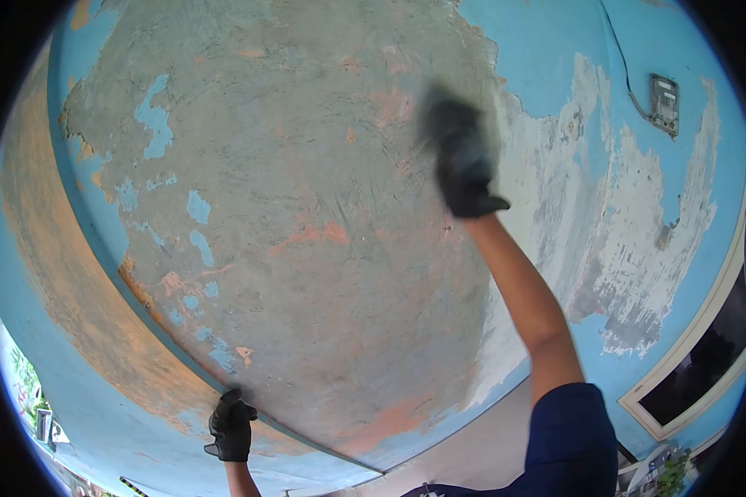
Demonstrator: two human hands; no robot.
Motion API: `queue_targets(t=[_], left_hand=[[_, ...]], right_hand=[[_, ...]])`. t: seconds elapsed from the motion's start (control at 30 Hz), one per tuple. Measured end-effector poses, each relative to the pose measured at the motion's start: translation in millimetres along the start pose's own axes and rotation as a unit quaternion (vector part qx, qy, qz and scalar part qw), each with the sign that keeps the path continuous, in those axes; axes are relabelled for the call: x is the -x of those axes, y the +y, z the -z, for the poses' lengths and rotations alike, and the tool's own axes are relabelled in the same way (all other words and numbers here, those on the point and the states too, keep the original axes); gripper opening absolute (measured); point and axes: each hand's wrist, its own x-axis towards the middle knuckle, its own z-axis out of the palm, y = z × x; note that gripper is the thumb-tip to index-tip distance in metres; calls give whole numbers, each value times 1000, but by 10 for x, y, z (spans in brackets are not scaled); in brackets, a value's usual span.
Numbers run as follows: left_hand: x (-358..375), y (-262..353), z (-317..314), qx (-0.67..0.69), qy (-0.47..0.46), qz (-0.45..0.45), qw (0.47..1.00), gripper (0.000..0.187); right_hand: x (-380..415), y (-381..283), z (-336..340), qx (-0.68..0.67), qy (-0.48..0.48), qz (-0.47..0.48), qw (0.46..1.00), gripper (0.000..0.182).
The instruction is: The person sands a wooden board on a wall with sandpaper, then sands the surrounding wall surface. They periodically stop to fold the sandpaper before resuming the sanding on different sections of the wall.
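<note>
My right hand (464, 170), in a black glove, is raised against the bare grey patch of wall (323, 166). Motion smears its fingers, and a dark blurred shape extends past them over the plaster; I cannot tell what this is. Lower down, my left hand (230, 427) wears a black glove too. Its fingers are curled in at the blue trim strip (162, 331) along the patch's lower left edge, and whatever they hold is hidden. Scraps of blue paint (199, 207) and pinkish stains (315, 234) mark the grey surface.
A meter-like box (664, 104) with a dark cable hangs on the blue wall at the upper right. White scraped areas (638, 248) lie below it. A pale-framed window (696, 373) is at the right, with a leafy plant (674, 474) beneath.
</note>
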Motion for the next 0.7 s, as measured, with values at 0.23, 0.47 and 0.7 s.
queue_targets(t=[0.23, 0.47, 0.7], left_hand=[[34, 9, -60, 31, 2, -5, 1000, 26], [99, -81, -249, 37, 36, 33, 998, 29], [160, 21, -251, 38, 45, 43, 997, 23]], right_hand=[[796, -96, -37, 105, -44, -41, 993, 42], [1653, -660, -442, 171, -202, 70, 962, 45], [1260, -412, -398, 139, -79, 16, 987, 48]])
